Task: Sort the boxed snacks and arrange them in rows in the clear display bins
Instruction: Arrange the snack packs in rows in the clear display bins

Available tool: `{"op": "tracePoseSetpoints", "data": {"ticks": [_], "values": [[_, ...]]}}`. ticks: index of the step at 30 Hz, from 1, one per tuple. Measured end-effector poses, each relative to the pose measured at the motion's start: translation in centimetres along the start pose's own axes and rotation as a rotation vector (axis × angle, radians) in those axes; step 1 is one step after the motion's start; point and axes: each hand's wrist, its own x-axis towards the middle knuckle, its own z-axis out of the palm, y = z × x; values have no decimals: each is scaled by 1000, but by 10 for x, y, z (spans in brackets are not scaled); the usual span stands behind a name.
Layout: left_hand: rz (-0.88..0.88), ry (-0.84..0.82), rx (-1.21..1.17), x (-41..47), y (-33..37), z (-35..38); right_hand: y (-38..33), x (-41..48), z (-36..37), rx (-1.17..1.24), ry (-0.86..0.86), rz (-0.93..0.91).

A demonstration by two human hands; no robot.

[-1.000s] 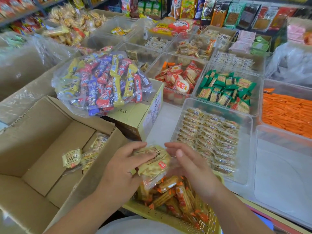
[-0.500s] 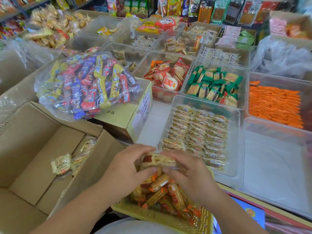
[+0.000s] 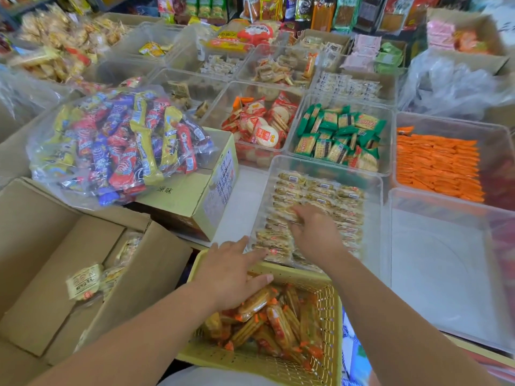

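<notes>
Hands apart: right hand (image 3: 315,235) inside clear bin (image 3: 374,232), fingertips (image 3: 296,216) on rows of beige snack packets (image 3: 320,196), grip unclear; left hand (image 3: 231,274) flat, fingers straight, over yellow basket (image 3: 333,316) of orange packets (image 3: 278,324)

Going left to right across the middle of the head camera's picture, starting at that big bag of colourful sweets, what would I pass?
Clear bag of mixed wrapped snacks → red-and-white cracker packets in their bin → green-wrapped packets in the next bin → orange packets laid in rows in the right-hand bin.
</notes>
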Motion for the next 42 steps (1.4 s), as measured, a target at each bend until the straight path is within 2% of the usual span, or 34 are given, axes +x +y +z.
{"op": "tracePoseSetpoints", "data": {"ticks": [6, 11, 20, 24, 27, 29, 31, 35, 38, 42], "values": [[-2, -2, 12, 0, -7, -1, -12, 11, 23, -147, -317, 27], [25, 37, -60, -2, -9, 2, -14, 7, 28, -20, -368, -1], [29, 143, -117, -20, -11, 3, -12, 8, 35, -96, -400, -11], [42, 285, -259, -58, -24, -2, -19, 6, 33, -279, -381, -2], [34, 504, -420, -97, -48, -4, -42, 0, 33, -408, -282, -4], [-8, 665, -487, -123, -72, 0, -66, -7, 39, -406, -200, -63], [-113, 745, -539, -146, -103, 6, -96, -18, 51, -389, -164, -143], [-354, 741, -664, -177, -174, 26, -163, -48, 93, -279, -204, -310], [-524, 596, -665, -186, -228, 38, -206, -67, 131, -180, -308, -420], [-581, 442, -590, -180, -284, 48, -235, -77, 172, -272, -411, -427]]}}
